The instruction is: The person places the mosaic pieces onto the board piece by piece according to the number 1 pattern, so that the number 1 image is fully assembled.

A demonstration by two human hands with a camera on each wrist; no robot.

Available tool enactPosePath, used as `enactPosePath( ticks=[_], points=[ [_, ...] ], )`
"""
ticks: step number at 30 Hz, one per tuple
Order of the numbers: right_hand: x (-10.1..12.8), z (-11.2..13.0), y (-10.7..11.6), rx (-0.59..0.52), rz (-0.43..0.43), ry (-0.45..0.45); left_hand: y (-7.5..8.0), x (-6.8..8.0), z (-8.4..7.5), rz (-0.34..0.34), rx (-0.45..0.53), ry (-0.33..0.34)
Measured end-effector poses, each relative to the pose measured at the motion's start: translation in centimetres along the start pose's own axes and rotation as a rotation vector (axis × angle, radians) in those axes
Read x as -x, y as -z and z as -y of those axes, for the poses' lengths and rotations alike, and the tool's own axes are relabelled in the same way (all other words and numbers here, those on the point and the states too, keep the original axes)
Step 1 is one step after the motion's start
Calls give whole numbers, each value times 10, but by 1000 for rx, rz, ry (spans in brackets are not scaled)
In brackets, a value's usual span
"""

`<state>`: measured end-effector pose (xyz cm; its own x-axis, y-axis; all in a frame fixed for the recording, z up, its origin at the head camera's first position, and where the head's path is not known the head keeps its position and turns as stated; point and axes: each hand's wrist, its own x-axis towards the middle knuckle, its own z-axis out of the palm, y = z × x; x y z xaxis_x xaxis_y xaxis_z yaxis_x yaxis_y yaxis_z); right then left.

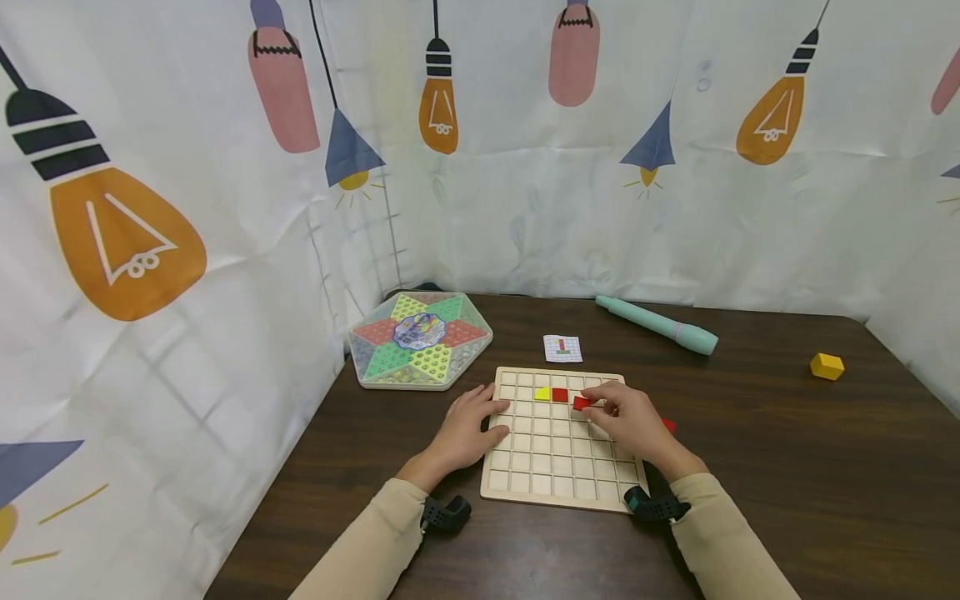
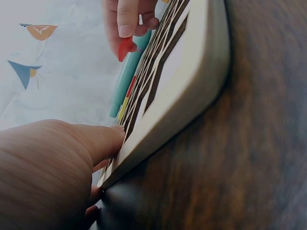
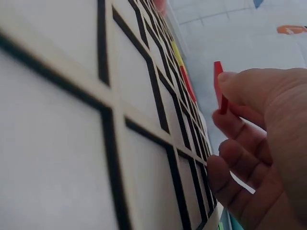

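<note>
A wooden grid board (image 1: 551,467) lies on the dark table in front of me. A yellow piece (image 1: 542,393) and a red piece (image 1: 559,395) sit in its second row. My right hand (image 1: 626,419) pinches another red tile (image 1: 581,402) just above the board, beside the red piece; the red tile (image 3: 218,86) stands on edge between fingertips in the right wrist view, and the red tile (image 2: 125,48) shows in the left wrist view. My left hand (image 1: 468,425) rests flat on the board's left edge (image 2: 158,129), fingers straight.
A hexagonal Chinese checkers box (image 1: 420,340) sits at the back left. A small pattern card (image 1: 562,347) lies behind the board, a teal pen-like tube (image 1: 660,325) further back, a yellow block (image 1: 827,366) at far right. Something red (image 1: 669,426) peeks out behind my right hand.
</note>
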<state>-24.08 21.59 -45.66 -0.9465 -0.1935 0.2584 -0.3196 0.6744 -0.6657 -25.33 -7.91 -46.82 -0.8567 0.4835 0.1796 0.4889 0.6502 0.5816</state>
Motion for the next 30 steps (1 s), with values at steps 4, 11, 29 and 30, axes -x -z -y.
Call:
enactPosePath(
  ticks=[4, 11, 29, 30],
  points=[
    [0, 2, -4, 7, 16, 22, 0, 1, 1, -4, -2, 2],
    [-1, 5, -6, 33, -19, 60, 0, 0, 1, 0, 13, 7],
    [-1, 18, -15, 18, 19, 14, -2, -3, 0, -41, 64, 89],
    [-1, 18, -16, 23, 18, 14, -2, -3, 0, -42, 66, 87]
  ],
)
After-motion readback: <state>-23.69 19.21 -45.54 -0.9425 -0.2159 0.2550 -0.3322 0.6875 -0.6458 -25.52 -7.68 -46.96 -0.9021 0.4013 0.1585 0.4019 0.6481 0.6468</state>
